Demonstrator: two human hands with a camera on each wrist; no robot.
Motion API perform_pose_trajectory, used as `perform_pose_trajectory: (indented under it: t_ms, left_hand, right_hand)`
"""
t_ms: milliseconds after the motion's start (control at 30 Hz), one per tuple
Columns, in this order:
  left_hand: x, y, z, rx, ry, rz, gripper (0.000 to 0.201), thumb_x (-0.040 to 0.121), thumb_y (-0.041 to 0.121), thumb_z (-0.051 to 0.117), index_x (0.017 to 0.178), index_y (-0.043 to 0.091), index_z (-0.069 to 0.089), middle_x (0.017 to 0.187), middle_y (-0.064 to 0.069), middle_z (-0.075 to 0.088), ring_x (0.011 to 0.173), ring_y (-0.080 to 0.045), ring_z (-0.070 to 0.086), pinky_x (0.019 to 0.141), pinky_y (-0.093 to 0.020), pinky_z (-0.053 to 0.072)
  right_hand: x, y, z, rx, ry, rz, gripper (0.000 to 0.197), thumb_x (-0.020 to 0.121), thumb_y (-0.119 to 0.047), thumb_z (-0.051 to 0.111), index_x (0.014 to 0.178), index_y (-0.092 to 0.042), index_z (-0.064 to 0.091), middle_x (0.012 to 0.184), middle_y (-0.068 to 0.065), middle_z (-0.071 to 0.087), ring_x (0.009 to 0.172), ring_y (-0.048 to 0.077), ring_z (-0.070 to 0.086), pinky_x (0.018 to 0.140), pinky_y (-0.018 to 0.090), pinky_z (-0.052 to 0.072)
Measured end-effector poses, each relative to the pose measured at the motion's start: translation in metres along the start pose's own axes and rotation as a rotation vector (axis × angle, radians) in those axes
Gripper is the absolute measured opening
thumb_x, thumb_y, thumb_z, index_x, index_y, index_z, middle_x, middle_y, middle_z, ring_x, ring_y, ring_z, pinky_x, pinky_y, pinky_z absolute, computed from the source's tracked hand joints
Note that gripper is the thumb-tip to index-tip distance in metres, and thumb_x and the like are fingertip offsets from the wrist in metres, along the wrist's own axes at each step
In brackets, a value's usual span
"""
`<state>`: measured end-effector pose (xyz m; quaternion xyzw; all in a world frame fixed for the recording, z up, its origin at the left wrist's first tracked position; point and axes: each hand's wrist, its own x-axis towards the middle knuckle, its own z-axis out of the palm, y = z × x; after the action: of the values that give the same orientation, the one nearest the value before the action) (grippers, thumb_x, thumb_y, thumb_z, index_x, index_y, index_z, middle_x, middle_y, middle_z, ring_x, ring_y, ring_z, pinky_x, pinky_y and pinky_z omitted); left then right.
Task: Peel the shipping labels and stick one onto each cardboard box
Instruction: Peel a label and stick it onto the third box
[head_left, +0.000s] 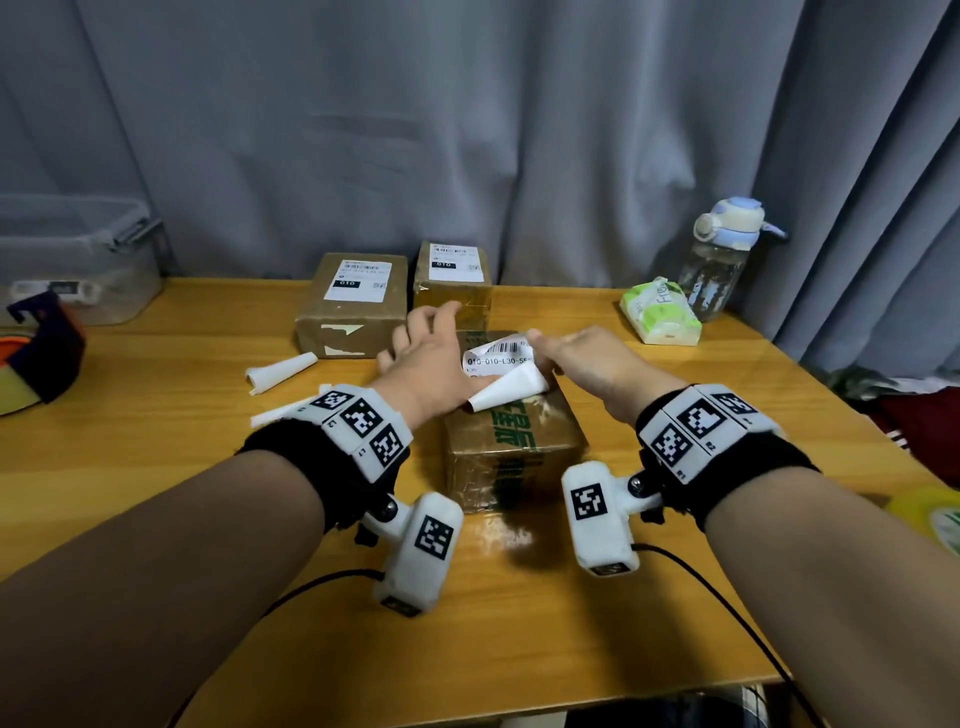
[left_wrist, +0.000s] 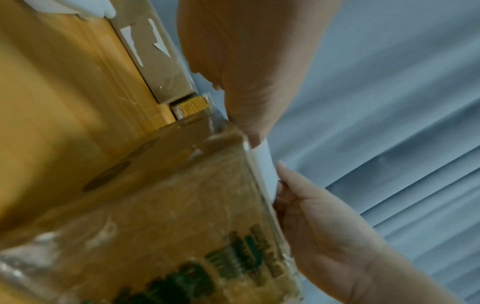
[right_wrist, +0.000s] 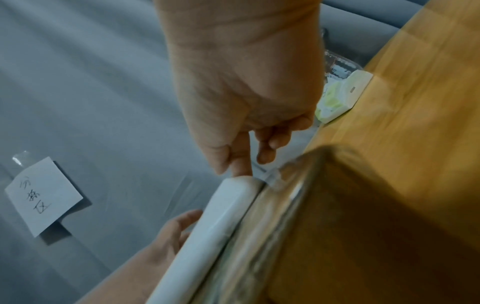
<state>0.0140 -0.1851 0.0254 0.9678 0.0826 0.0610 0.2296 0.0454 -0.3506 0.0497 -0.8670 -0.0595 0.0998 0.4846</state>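
Note:
A taped cardboard box with green print (head_left: 511, 447) stands mid-table, also in the left wrist view (left_wrist: 168, 205) and right wrist view (right_wrist: 337, 226). On its far top lies a shipping label (head_left: 498, 356), printed side up, with white backing (head_left: 511, 389) curling off its near edge. My right hand (head_left: 571, 358) pinches the label's right corner between thumb and fingers (right_wrist: 239, 164). My left hand (head_left: 426, 353) lies at the label's left, fingers spread straight, thumb (left_wrist: 255, 133) on the white paper (left_wrist: 263, 170). Two labelled boxes (head_left: 353, 306) (head_left: 452, 275) stand behind.
Curled backing strips (head_left: 283, 371) (head_left: 280, 410) lie left of the box. A tissue pack (head_left: 660, 312) and water bottle (head_left: 722, 260) stand back right. A tape dispenser (head_left: 41, 353) and clear bin (head_left: 67, 249) are far left. A grey curtain hangs behind the table (head_left: 675, 597).

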Motion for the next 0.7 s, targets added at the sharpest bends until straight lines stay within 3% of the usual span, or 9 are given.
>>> perform_pose_trajectory:
  t_ms: [133, 267, 367, 433, 500, 633, 700]
  left_hand:
    - [-0.003, -0.002, -0.003, 0.056, -0.093, -0.04, 0.114, 0.067, 0.062, 0.067, 0.148, 0.029, -0.007, 0.156, 0.0, -0.001, 0.141, -0.03, 0.012, 0.11, -0.048, 0.019]
    - [-0.009, -0.001, -0.005, 0.101, -0.145, -0.02, 0.123, 0.062, 0.067, 0.067, 0.146, 0.031, -0.016, 0.157, 0.001, -0.011, 0.143, -0.031, 0.006, 0.111, -0.049, 0.017]
    - [-0.012, -0.001, -0.007, 0.089, -0.189, -0.024, 0.128, 0.059, 0.071, 0.067, 0.145, 0.032, -0.019, 0.157, -0.001, -0.015, 0.144, -0.032, 0.001, 0.113, -0.051, 0.013]
    - [-0.015, -0.001, -0.008, 0.091, -0.209, -0.022, 0.13, 0.058, 0.072, 0.067, 0.145, 0.032, -0.02, 0.157, -0.001, -0.018, 0.145, -0.032, -0.002, 0.113, -0.053, 0.011]
    - [-0.018, -0.001, -0.008, 0.094, -0.223, -0.028, 0.13, 0.057, 0.073, 0.066, 0.145, 0.031, -0.02, 0.157, -0.001, -0.019, 0.145, -0.032, -0.003, 0.113, -0.054, 0.01]
    - [-0.023, -0.001, -0.007, 0.095, -0.217, -0.051, 0.13, 0.056, 0.075, 0.064, 0.146, 0.03, -0.019, 0.157, -0.003, -0.017, 0.145, -0.032, -0.003, 0.113, -0.055, 0.011]
    - [-0.024, 0.0, -0.008, 0.101, -0.216, -0.055, 0.13, 0.057, 0.075, 0.064, 0.146, 0.029, -0.018, 0.157, -0.004, -0.016, 0.145, -0.033, -0.002, 0.114, -0.055, 0.012]
  right_hand:
    - [0.009, -0.001, 0.003, -0.041, -0.08, -0.03, 0.026, 0.084, -0.028, 0.07, 0.071, -0.008, 0.061, 0.068, 0.002, 0.057, 0.07, 0.016, 0.05, 0.057, 0.024, 0.037]
    - [0.012, 0.003, -0.002, -0.031, -0.193, -0.025, 0.015, 0.077, -0.018, 0.076, 0.074, -0.008, 0.065, 0.078, 0.0, 0.066, 0.076, 0.008, 0.059, 0.066, 0.017, 0.044]
    - [0.01, 0.005, -0.006, -0.036, -0.242, -0.061, 0.012, 0.075, -0.01, 0.077, 0.074, -0.01, 0.065, 0.08, 0.0, 0.068, 0.077, 0.006, 0.061, 0.065, 0.012, 0.049]
    - [0.008, 0.006, -0.004, -0.098, -0.25, -0.105, 0.015, 0.075, -0.007, 0.076, 0.075, -0.013, 0.063, 0.079, -0.002, 0.064, 0.076, 0.008, 0.059, 0.066, 0.011, 0.049]
    - [0.004, 0.007, -0.003, -0.144, -0.265, -0.131, 0.018, 0.076, -0.009, 0.077, 0.081, -0.014, 0.06, 0.076, -0.005, 0.057, 0.069, 0.006, 0.053, 0.058, 0.008, 0.045]
    - [-0.004, 0.012, -0.007, -0.246, -0.363, -0.089, 0.035, 0.079, -0.021, 0.075, 0.105, -0.018, 0.051, 0.086, -0.008, 0.055, 0.076, 0.008, 0.05, 0.058, 0.013, 0.04]
    - [-0.011, 0.015, -0.008, -0.265, -0.377, -0.075, 0.042, 0.082, -0.024, 0.072, 0.116, -0.018, 0.047, 0.089, -0.009, 0.054, 0.074, 0.005, 0.047, 0.05, 0.007, 0.038]
